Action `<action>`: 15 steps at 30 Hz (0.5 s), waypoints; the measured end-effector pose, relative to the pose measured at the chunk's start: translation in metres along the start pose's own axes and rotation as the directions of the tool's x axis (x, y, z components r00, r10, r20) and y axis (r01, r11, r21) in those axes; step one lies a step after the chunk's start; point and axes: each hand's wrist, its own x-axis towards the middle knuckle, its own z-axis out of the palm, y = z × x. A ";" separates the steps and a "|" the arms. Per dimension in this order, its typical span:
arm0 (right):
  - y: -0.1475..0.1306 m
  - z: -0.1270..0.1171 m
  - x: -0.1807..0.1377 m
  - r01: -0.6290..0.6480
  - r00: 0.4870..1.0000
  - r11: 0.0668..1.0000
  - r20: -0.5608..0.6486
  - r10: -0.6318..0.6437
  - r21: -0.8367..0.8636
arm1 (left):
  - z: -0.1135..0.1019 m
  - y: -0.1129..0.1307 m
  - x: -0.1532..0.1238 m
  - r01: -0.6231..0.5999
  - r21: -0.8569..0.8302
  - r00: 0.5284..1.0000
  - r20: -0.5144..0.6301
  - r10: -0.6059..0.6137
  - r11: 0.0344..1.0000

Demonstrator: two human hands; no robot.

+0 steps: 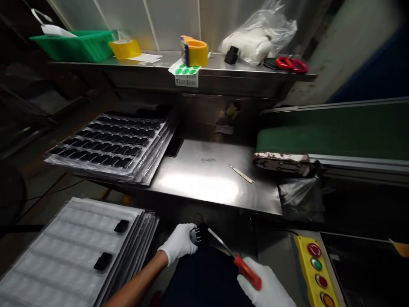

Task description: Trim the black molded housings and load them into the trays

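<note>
1. Left hand [180, 242], in a white glove: the fingers are closed on a small plug [193, 236], grey and dark, with thin metal prongs sticking out to the right. It's held in front of the bench's near edge, over the person's dark clothing, not resting on anything I can see.
2. Right hand [266, 279], also white-gloved: fingers wrapped around the red handle of a hand tool [247, 273]. Its long metal shaft slants up and left, with the tip near the plug but seemingly not touching. Can't really tell what kind of tip it has.
3. Lower left, beside the left arm, there's a stack of clear trays [57, 251]. Two black pieces sit on the top one, a farther piece [121, 226] and a nearer piece [103, 261].
4. Up on the left of the metal bench [191, 179] is another tray stack [128, 171], its top layer showing rows of black pieces. A flat dark slab [174, 147] pokes out just beside it.
5. A skinny pale strip [241, 174] lies at an angle on the bench's right half, near the end of a green conveyor belt [335, 132].
6. Bottom right, near the right hand: a yellow button box [318, 273] with red, green and orange buttons.
</note>
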 end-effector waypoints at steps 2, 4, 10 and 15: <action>0.008 -0.005 -0.008 -0.087 0.991 0.983 0.083 0.102 -0.163 | 0.016 0.004 0.000 0.024 0.058 0.999 0.024 -0.025 0.998; 0.014 -0.011 -0.015 -0.107 0.987 0.963 0.088 0.132 -0.246 | 0.032 0.008 -0.002 0.040 0.111 0.998 0.039 -0.045 0.993; 0.025 -0.017 -0.041 -0.109 0.993 0.925 0.009 0.120 -0.364 | 0.060 0.017 -0.016 -0.012 0.264 0.997 0.073 -0.008 0.964; 0.031 -0.018 -0.056 -0.063 0.998 0.905 -0.001 0.069 -0.421 | 0.066 0.024 -0.023 -0.062 0.425 0.997 0.065 0.038 0.903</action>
